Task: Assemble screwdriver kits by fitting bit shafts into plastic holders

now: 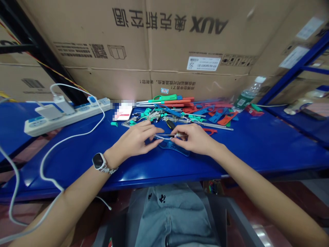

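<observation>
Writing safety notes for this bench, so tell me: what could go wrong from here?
The thin pieces between the left hand and right hand could slip and perhaps get lost in the pile of parts just beyond. The white cable appears to cross the left forearm, so an arm movement might tug it. The bottle beside the pile could be knocked over by a wide reach.

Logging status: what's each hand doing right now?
Left hand: closed, pinching a thin white wire.
Right hand: closed, pinching a small part, too small to identify.
</observation>
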A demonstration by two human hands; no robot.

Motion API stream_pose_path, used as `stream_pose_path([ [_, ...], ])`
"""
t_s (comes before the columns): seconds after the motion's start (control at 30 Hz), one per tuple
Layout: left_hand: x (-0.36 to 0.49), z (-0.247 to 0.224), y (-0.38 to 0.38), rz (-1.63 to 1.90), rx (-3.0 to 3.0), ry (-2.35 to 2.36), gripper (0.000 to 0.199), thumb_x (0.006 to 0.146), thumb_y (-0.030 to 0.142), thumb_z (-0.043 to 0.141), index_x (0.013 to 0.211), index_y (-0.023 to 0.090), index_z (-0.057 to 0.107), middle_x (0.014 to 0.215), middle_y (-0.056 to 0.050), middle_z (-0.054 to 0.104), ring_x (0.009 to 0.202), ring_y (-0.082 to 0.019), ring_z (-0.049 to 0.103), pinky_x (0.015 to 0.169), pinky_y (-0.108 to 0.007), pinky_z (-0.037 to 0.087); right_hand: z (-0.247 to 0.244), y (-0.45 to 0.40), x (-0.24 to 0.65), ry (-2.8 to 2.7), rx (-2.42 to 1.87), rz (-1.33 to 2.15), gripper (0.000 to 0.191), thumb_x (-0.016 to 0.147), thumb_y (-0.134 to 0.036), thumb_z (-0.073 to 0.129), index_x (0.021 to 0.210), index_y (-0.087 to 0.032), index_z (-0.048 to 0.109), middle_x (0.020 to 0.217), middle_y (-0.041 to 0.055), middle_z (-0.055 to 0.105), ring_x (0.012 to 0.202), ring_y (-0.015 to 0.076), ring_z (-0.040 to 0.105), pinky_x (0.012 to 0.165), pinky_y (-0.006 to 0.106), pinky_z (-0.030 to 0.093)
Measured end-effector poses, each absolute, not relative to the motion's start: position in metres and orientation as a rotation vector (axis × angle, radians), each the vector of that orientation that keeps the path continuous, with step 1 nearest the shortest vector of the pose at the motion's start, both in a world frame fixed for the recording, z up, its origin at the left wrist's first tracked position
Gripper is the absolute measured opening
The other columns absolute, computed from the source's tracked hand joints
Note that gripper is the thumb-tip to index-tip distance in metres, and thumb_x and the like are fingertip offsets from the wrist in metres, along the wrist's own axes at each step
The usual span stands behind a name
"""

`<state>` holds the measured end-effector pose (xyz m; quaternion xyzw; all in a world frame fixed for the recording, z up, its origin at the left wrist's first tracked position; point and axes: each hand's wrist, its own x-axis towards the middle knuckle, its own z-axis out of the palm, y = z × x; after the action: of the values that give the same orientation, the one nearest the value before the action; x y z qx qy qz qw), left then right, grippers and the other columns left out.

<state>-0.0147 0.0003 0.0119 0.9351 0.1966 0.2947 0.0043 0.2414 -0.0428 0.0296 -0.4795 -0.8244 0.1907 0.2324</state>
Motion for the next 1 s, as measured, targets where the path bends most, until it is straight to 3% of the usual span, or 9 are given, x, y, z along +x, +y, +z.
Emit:
stream_pose_path([
  [0.1, -0.013, 0.009, -0.002, 0.987, 2.754, 0.662, 0.027, 0.105, 0.035, 0.058, 0.122, 0.017, 0.069, 0.085, -0.003, 0.073, 0.069, -0.014, 0.064, 0.068, -0.027, 0.05, 0.027, -0.044, 0.245, -2.255, -1.27, 0.77, 0.018, 0.095, -0.034, 0.065, 0.096, -0.019, 0.075, 0.068, -0.0014, 0.06, 0.061, 0.0125, 0.048, 0.062, 0.028, 0.033],
  [0.2, -0.011, 0.009, -0.002, 0.896, 2.645, 0.693, 0.024, 0.106, 0.035, 0.055, 0.11, 0.019, 0.073, 0.087, -0.003, 0.077, 0.065, -0.012, 0.065, 0.064, -0.025, 0.048, 0.024, -0.045, 0.247, -2.264, -1.244, 0.893, 0.022, 0.096, -0.037, 0.063, 0.088, -0.018, 0.071, 0.068, -0.0016, 0.059, 0.06, 0.0117, 0.047, 0.06, 0.028, 0.033],
  [0.33, -0.008, 0.011, 0.0, 0.695, 2.525, 0.713, 0.031, 0.107, 0.038, 0.052, 0.098, 0.018, 0.073, 0.067, 0.001, 0.07, 0.057, -0.011, 0.063, 0.061, -0.024, 0.047, 0.018, -0.047, 0.244, -2.306, -1.263, 0.809, 0.017, 0.097, -0.034, 0.061, 0.092, -0.019, 0.067, 0.066, -0.0037, 0.055, 0.06, 0.0114, 0.046, 0.062, 0.028, 0.033],
  [0.43, -0.008, 0.01, 0.002, 0.612, 2.464, 0.776, 0.033, 0.107, 0.04, 0.052, 0.097, 0.018, 0.073, 0.066, 0.001, 0.069, 0.056, -0.011, 0.063, 0.06, -0.024, 0.046, 0.015, -0.049, 0.242, -2.355, -1.322, 0.671, 0.015, 0.098, -0.033, 0.061, 0.095, -0.019, 0.066, 0.072, -0.0021, 0.059, 0.064, 0.0122, 0.05, 0.064, 0.028, 0.033],
  [0.5, -0.008, 0.007, 0.003, 0.597, 2.483, 0.802, 0.034, 0.107, 0.041, 0.051, 0.097, 0.018, 0.074, 0.069, 0.0, 0.071, 0.06, -0.012, 0.064, 0.063, -0.025, 0.047, 0.014, -0.05, 0.241, -2.396, -1.344, 0.553, 0.015, 0.099, -0.033, 0.061, 0.096, -0.02, 0.066, 0.083, 0.0009, 0.064, 0.07, 0.0138, 0.054, 0.066, 0.028, 0.033],
  [0.67, -0.007, 0.0, 0.007, 0.658, 2.666, 0.855, 0.039, 0.108, 0.044, 0.046, 0.098, 0.019, 0.074, 0.111, -0.009, 0.071, 0.091, -0.02, 0.068, 0.081, -0.033, 0.052, 0.009, -0.051, 0.24, -2.479, -1.351, 0.355, 0.018, 0.102, -0.037, 0.056, 0.099, -0.021, 0.064, 0.1, 0.0046, 0.068, 0.078, 0.0164, 0.058, 0.067, 0.029, 0.032],
  [0.8, -0.012, -0.003, 0.012, 0.589, 2.645, 0.928, 0.041, 0.108, 0.045, 0.043, 0.097, 0.019, 0.073, 0.101, -0.009, 0.069, 0.091, -0.022, 0.067, 0.082, -0.036, 0.052, 0.006, -0.039, 0.237, -2.523, -1.326, 0.267, 0.021, 0.104, -0.038, 0.053, 0.101, -0.021, 0.064, 0.101, 0.0046, 0.07, 0.078, 0.0168, 0.059, 0.064, 0.03, 0.029],
  [1.0, -0.027, -0.004, 0.02, 0.616, 2.612, 1.027, 0.039, 0.095, 0.054, 0.065, 0.115, 0.02, 0.069, 0.119, -0.011, 0.067, 0.098, -0.025, 0.068, 0.084, -0.039, 0.053, 0.01, -0.006, 0.22, -2.573, -1.258, 0.211, 0.016, 0.1, -0.035, 0.057, 0.099, -0.021, 0.067, 0.102, 0.0047, 0.074, 0.085, 0.0193, 0.063, 0.065, 0.031, 0.029],
])
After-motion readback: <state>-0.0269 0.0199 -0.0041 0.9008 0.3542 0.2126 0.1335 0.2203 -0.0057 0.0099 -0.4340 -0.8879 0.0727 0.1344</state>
